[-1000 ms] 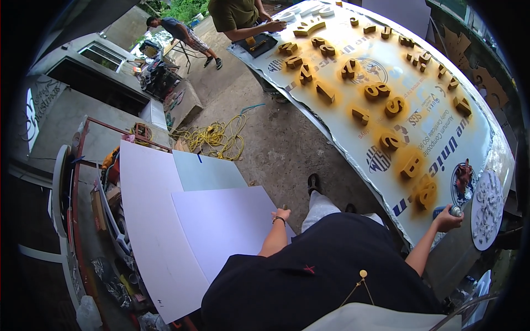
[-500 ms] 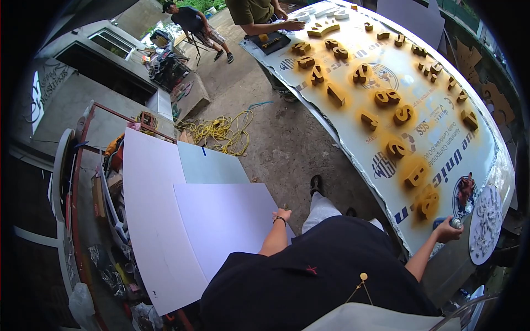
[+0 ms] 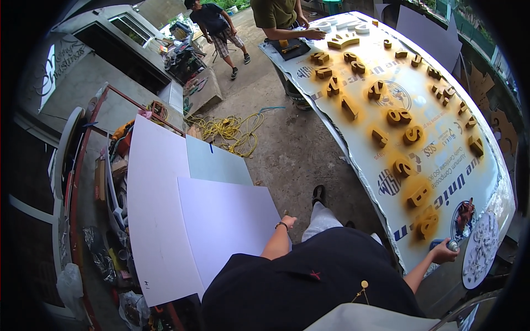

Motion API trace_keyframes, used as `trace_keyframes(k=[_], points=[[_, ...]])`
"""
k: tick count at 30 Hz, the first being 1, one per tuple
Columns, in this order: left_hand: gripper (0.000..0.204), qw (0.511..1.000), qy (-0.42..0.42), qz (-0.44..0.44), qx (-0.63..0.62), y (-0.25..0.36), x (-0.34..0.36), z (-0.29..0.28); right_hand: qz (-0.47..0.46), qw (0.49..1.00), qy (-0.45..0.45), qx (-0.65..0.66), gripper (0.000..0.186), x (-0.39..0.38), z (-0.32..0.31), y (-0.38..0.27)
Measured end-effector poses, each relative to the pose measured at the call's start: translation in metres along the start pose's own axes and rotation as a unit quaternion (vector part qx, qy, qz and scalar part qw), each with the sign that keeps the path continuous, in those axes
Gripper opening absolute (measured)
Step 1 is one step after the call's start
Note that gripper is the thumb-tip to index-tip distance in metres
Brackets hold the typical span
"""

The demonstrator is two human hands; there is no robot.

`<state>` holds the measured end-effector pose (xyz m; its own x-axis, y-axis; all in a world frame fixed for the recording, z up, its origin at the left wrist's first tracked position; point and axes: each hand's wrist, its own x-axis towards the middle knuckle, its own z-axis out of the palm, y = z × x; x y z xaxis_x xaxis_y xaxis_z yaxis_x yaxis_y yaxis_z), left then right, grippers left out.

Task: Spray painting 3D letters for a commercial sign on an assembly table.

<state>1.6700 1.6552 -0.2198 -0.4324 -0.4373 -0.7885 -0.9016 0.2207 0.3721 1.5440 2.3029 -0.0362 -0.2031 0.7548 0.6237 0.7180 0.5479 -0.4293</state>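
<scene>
A spray can (image 3: 452, 246) with a blue body is gripped in my right hand (image 3: 441, 254), low beside the near end of the table. Several gold-painted block letters (image 3: 414, 134) stand on the printed panel (image 3: 441, 187), with gold overspray around them. The nearest gold letter (image 3: 425, 225) lies a little beyond the can. My left hand (image 3: 289, 221), with a dark bracelet at the wrist, is closed beside the white sheets; a small thing shows at its fingers, too small to name. An oval white board (image 3: 481, 251) with small whitish bits on it sits right of the can.
Large white sheets (image 3: 226, 220) lean at my left, by a cluttered red-framed rack (image 3: 83, 220). Tangled yellow cord (image 3: 234, 132) lies on the concrete floor. One person (image 3: 279, 19) works at the table's far end near white letters; another person (image 3: 214, 27) stands farther left.
My view has shifted, so the table sits lower in the picture. The far person at left has turned and stepped nearer. The can stays in my right hand.
</scene>
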Motion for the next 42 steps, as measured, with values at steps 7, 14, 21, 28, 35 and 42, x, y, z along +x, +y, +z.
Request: trace_keyframes(k=[7, 14, 21, 28, 35, 42], points=[[0.037, 0.999, -0.036, 0.007, -0.032, 0.025, -0.016, -0.003, 0.008, 1.000, -0.003, -0.015, 0.057, 0.001, -0.001, 0.001], [0.040, 1.000, -0.008, -0.005, 0.000, 0.020, -0.009, -0.008, 0.001, 1.000, 0.001, -0.014, 0.058, 0.000, 0.020, 0.018], [0.058, 0.987, 0.156, -0.027, -0.029, 0.010, -0.046, -0.012, -0.048, 0.996, -0.059, 0.043, 0.060, 0.003, 0.010, 0.015], [0.065, 0.971, 0.108, -0.194, -0.088, -0.040, -0.092, -0.010, -0.115, 0.983, -0.080, 0.121, 0.060, -0.002, 0.020, 0.000], [0.066, 0.945, 0.077, -0.317, 0.007, -0.099, -0.108, 0.003, -0.056, 0.998, -0.008, -0.006, 0.060, -0.004, 0.009, -0.005], [0.061, 0.968, 0.028, -0.199, 0.151, -0.067, -0.043, -0.004, -0.035, 0.999, -0.003, -0.001, 0.057, 0.000, -0.005, -0.014]])
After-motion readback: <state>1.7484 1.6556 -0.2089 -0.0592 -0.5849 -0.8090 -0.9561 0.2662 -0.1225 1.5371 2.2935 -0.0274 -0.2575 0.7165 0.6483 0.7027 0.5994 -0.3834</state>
